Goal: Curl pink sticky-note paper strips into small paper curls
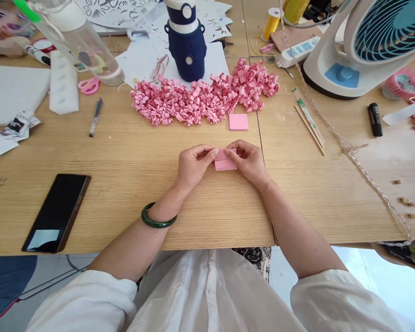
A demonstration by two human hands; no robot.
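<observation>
A small pink slip of paper (225, 164) with slits across it is held up between my two hands, just above the table. My left hand (196, 165) pinches its left edge between thumb and fingers. On the other side, my right hand (249, 161) grips the upper right part, its thumb lying over the front. Beyond my fingers lies a small stack of pink paper squares (238, 122). Behind that spreads a long heap of curled pink paper flowers (193, 102).
A dark blue bottle (186, 50) stands behind the heap, a clear bottle (97, 55) to its left. Pink scissors (89, 85), a pen (96, 117) and a phone (57, 212) lie left. Rightward are chopsticks (309, 129), a marker (375, 120), a fan (339, 74) and a cord (366, 177).
</observation>
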